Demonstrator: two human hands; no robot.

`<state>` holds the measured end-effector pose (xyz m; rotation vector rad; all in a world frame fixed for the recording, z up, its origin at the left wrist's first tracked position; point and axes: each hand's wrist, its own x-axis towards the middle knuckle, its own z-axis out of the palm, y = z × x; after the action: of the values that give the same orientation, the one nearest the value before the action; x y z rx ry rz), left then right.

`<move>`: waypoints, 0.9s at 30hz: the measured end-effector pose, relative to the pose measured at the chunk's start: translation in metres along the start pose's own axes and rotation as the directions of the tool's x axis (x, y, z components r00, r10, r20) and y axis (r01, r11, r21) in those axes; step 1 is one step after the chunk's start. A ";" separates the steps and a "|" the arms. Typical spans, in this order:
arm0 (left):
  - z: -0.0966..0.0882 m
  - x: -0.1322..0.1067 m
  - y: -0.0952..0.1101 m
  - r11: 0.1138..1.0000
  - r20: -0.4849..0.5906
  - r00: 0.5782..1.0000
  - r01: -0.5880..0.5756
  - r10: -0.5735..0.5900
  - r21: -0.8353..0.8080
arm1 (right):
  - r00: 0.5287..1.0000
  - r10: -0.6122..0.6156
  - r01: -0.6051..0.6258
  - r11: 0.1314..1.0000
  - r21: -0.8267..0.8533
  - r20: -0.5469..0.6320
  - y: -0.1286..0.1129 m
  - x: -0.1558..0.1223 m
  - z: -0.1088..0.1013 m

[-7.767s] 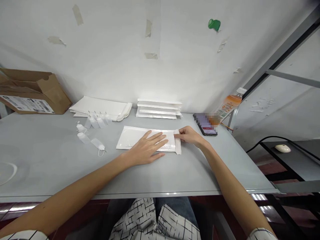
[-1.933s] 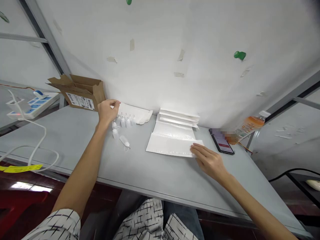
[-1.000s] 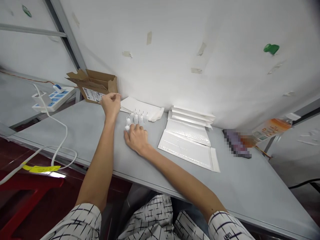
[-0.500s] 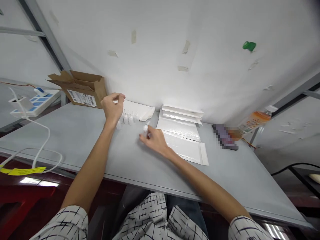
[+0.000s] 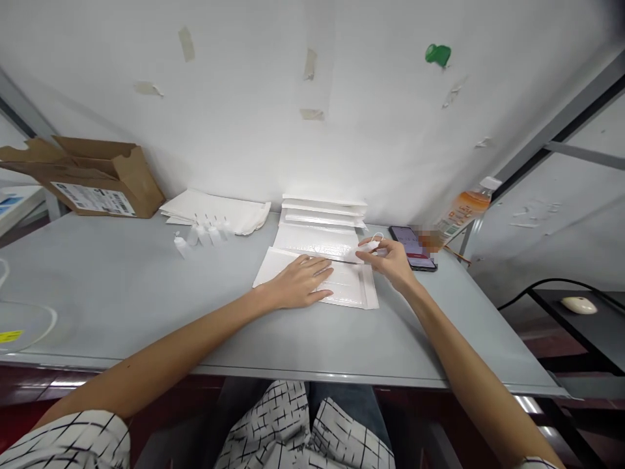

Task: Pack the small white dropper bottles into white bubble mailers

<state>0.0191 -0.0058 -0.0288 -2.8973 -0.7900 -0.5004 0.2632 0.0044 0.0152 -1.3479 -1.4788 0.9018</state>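
My left hand (image 5: 303,281) lies flat with fingers spread on the nearest white padded mailer (image 5: 346,286), near its middle. Between the thumb and fingers of my right hand (image 5: 390,260) is a small white bottle (image 5: 372,246) with a thin curved white loop at its top; the fingers cover part of it. It is held at the right edge of the mailers. Behind the front mailer, more white mailers (image 5: 317,240) overlap in a row back to the wall. Several small white bottles (image 5: 202,234) with thin tips stand on the left, one of them (image 5: 181,247) tilted.
A stack of white envelopes (image 5: 215,207) lies behind the bottles. An open cardboard box (image 5: 105,179) sits at the back left. On the right are a phone (image 5: 407,242) and a leaning drink bottle (image 5: 461,212), partly blurred out. A white cable (image 5: 49,326) loops at the left edge.
My right hand has carried the small bottle rightward to the mailers' right edge. My left hand has come down from above the standing bottles onto the front mailer. The view has turned right.
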 end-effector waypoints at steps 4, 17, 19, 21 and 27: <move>-0.006 -0.010 -0.013 0.999 0.005 0.999 0.034 -0.034 -0.023 | 0.997 0.045 -0.049 0.996 0.069 0.066 -0.005 -0.006 0.004; -0.003 -0.014 -0.001 0.962 -0.160 0.961 0.195 -0.227 -0.191 | 0.980 0.147 -0.161 0.982 0.103 0.133 0.000 -0.004 -0.004; -0.004 -0.016 -0.004 0.960 -0.220 0.946 0.193 -0.237 -0.204 | 0.976 0.148 -0.166 0.980 0.107 0.158 -0.001 -0.004 -0.007; -0.006 -0.017 -0.011 0.954 -0.271 0.930 0.183 -0.246 -0.238 | 0.973 0.149 -0.169 0.980 0.108 0.175 -0.001 -0.003 -0.010; -0.008 -0.021 -0.033 0.923 -0.353 0.880 0.204 -0.319 -0.327 | 0.962 0.151 -0.171 0.983 0.070 0.227 0.003 -0.002 -0.004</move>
<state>-0.0170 0.0107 -0.0277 -2.7714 -1.1254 -1.2873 0.2682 0.0022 0.0132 -1.3499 -1.4902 1.2427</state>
